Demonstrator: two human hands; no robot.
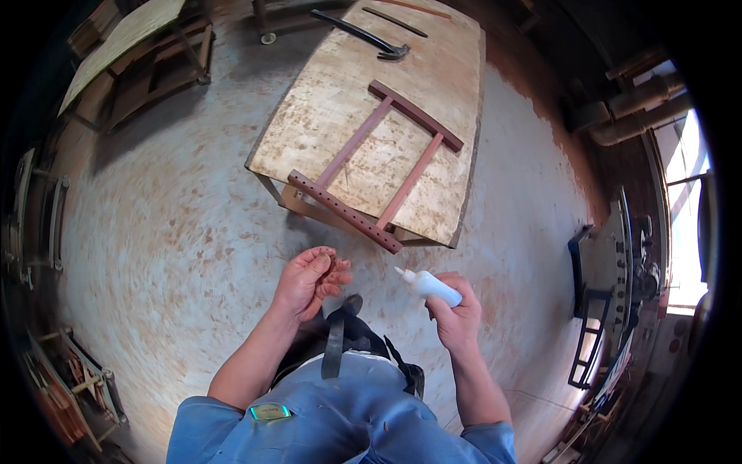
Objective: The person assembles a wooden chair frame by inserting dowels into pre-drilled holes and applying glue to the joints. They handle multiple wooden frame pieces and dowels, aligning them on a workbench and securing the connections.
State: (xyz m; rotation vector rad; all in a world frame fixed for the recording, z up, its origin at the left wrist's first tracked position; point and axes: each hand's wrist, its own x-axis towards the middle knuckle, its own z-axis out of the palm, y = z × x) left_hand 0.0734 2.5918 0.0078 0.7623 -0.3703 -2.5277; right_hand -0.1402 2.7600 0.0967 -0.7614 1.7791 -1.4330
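My right hand is wrapped round a white squeeze glue bottle, whose narrow nozzle tilts up and to the left. To its left, clear of the table, my left hand is raised with curled fingers. Its thumb and forefinger are pressed together; whatever sits between them, if anything, is too small to make out. Ahead of both hands, a reddish-brown wooden frame of two rails and two crosspieces lies on the worn worktable. A row of holes runs along its near rail, which overhangs the table's front edge.
A claw hammer lies at the table's far end, beside a dark flat bar and a thin wooden strip. Another table stands far left. Racks with wooden parts line the left, and a machine stands at the right.
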